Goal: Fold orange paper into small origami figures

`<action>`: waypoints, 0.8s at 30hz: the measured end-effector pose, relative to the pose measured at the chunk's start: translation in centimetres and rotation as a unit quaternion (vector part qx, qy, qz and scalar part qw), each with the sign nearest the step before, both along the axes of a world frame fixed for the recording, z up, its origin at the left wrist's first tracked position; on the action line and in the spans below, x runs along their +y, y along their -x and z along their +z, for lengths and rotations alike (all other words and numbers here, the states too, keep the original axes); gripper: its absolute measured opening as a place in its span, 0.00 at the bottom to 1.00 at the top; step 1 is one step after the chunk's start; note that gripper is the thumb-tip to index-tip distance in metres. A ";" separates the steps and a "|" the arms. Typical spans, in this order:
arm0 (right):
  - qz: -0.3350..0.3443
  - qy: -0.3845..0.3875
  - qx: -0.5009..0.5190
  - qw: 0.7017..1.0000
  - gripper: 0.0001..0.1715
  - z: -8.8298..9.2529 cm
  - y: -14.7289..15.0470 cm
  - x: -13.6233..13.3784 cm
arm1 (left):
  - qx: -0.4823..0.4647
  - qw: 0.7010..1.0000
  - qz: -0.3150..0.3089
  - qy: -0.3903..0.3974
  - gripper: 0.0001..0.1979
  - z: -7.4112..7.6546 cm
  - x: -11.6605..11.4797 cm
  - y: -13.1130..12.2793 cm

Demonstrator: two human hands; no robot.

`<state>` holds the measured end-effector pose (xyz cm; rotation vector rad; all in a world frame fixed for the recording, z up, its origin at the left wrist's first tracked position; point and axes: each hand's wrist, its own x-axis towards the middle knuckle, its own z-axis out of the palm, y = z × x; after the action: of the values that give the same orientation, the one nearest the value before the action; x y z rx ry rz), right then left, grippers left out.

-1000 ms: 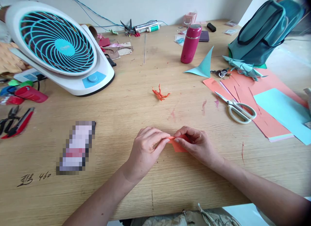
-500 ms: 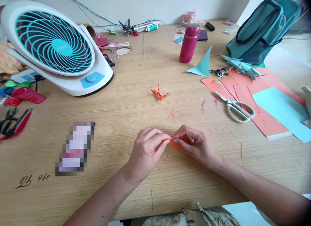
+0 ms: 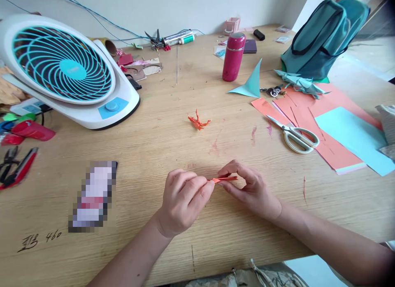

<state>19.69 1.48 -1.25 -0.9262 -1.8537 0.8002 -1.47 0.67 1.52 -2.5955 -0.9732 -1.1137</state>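
A small piece of folded orange paper (image 3: 227,179), seen nearly edge-on as a narrow strip, is held just above the table between both hands. My left hand (image 3: 185,198) pinches its left end between thumb and curled fingers. My right hand (image 3: 253,190) has its thumb and forefinger closed on the middle of the paper, while the right end sticks out inside the curve of its fingers. Beyond the hands, a small orange origami figure (image 3: 199,121) with thin pointed limbs stands by itself on the table.
White-handled scissors (image 3: 300,139) lie on orange paper sheets (image 3: 342,149) at the right, beside a light blue sheet (image 3: 354,132). A magenta bottle (image 3: 233,58) and a teal bag (image 3: 314,44) stand farther back. At left are a fan (image 3: 77,68) and a blurred-out phone (image 3: 94,194).
The orange paper has turned from showing a flat face to nearly edge-on. My left hand has rolled over with its fingers more curled. The whole view has shifted slightly.
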 end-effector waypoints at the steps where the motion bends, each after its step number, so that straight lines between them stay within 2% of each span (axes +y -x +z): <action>1: 0.004 -0.015 0.008 1.000 0.04 0.1 0.0 0.0 | 0.004 1.000 -0.005 -0.018 0.09 0.1 0.0 0.1; 5: 0.013 -0.064 0.020 0.998 0.08 0.3 -0.2 0.0 | 0.032 0.998 -0.013 -0.052 0.10 0.3 -0.2 0.3; 9: 0.016 -0.077 0.010 0.997 0.08 0.5 -0.4 -0.2 | 0.046 0.997 0.006 -0.054 0.12 0.3 -0.3 0.4; 12: 0.024 -0.055 0.028 0.998 0.06 0.9 -0.3 -0.2 | 0.041 0.997 0.008 -0.061 0.12 0.3 -0.3 0.3; 17: 0.029 0.025 0.060 0.997 0.07 1.5 0.0 -0.2 | 0.034 0.997 0.009 -0.074 0.12 0.4 -0.3 0.2; 24: 0.018 0.002 0.051 0.999 0.07 1.2 0.1 -0.3 | 0.037 0.997 -0.021 -0.060 0.11 0.6 -0.1 0.4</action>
<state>19.55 1.20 -0.03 -0.8413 -1.7846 0.8570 -1.86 0.53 2.08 -2.5530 -0.8136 -1.0430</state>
